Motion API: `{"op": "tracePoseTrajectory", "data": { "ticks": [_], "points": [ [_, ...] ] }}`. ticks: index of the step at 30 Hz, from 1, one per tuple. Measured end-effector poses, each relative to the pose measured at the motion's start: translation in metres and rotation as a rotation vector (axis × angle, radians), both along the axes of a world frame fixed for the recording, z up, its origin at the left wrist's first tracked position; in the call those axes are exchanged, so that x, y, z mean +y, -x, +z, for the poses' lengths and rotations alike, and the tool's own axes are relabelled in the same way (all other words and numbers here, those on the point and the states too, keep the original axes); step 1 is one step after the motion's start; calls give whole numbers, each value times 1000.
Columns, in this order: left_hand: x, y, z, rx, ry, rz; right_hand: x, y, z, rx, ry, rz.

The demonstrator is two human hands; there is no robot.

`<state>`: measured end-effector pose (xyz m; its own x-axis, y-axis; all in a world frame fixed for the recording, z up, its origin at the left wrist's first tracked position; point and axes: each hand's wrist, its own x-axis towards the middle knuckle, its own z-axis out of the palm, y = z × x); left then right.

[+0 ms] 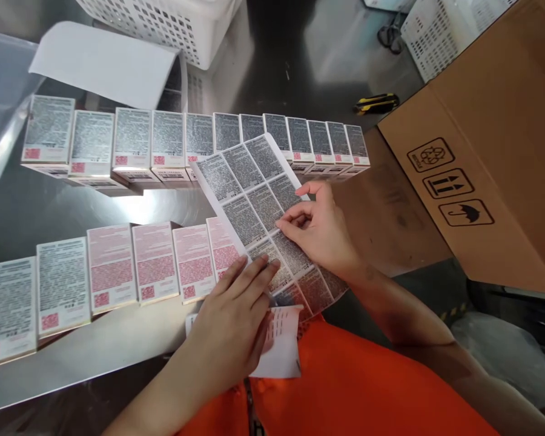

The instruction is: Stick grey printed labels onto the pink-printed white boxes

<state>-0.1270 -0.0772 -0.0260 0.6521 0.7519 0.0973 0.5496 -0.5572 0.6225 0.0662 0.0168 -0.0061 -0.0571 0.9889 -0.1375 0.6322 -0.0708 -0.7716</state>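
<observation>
Closest in, the left hand (236, 315) lies flat, fingers together and stretched forward, pressing the near end of the label sheet (263, 212) down; it grips nothing, it only pins. A curled-back strip of the sheet's backing (281, 342) peeks out from under that hand, right at the bench (95, 345) edge.

Just beyond and a touch to the right, the right hand (320, 233) sits on the sheet itself, thumb and forefinger drawn together in a pinch at the edge of one label around mid-sheet, the other fingers loosely curled. Whether a label is already lifted between those fingertips I cannot tell.

The sheet runs long-ways away from the body, slanting up and to the left, its far end lifted and overlapping the far row. So the sheet lies under both hands, stretching out ahead of them, with the right hand nearer to the labels not yet covered.

To the left of the hands stands the near row of boxes (111, 269), side by side, some pink-faced, some already grey with print. Farther off, the far row of boxes (172, 145) lines the bench. Right of it, a cardboard carton (495, 157); beyond, a yellow utility knife (376, 103) and a white basket (163, 24).
</observation>
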Motion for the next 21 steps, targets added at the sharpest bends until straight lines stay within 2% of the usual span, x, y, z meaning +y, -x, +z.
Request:
{"op": "tracePoseTrajectory", "data": {
  "ticks": [4,6,8,10,12,15,21],
  "points": [
    [2,1,1,17,-4,-15,2,-2,-4,-126,-67,-16],
    [2,1,1,19,-17,-20,5,-11,-9,-105,-119,-73],
    [3,2,1,9,-26,-23,9,-24,-13,71,-106,-153],
    [3,2,0,-8,-35,-19,10,-37,-14,290,-13,-204],
    [3,1,0,-20,-42,-11,11,-47,-13,378,89,-203],
    [3,1,0,-22,-42,-6,11,-52,-9,321,159,-175],
    [2,2,1,-9,-15,-12,17,-46,-5,140,135,-43]
  ]
}}
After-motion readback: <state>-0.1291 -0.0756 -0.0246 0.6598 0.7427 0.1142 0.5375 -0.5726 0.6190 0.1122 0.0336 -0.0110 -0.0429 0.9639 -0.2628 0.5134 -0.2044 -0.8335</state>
